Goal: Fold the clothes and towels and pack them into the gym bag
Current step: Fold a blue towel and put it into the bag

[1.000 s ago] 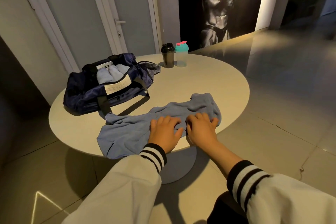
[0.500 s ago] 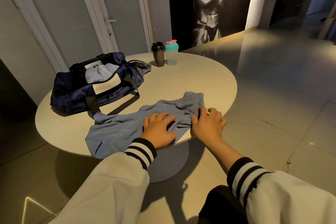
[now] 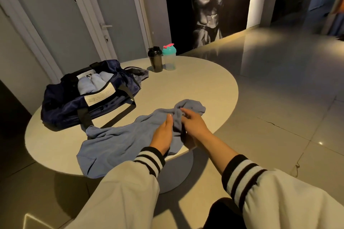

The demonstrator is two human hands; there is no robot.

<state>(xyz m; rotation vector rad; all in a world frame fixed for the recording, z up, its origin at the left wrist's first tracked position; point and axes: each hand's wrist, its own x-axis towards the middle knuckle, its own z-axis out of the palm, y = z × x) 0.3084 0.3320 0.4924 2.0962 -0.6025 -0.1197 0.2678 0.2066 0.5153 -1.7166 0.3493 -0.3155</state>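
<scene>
- Hands close together, both clamped on a raised ridge of the crumpled blue terry towel [image 3: 130,141]. The left hand [image 3: 163,132] pinches it with the thumb up, and the right hand [image 3: 193,122] curls its fingers over it.
- Towel lies on the round beige table [image 3: 204,87], long axis near-left to far-right. Its near-left end overhangs the rim, and the hands sit toward its far-right end.
- Open navy gym bag [image 3: 74,109] is far-left of the hands; left hand nearer. Pale rolled cloths [image 3: 93,82] already inside.
- Judgement: towel not yet folded; fold along the long axis, then carry it left.
- Black shaker bottle [image 3: 156,59] and teal-lidded clear shaker [image 3: 169,57] at the far rim, likely out of the path.
</scene>
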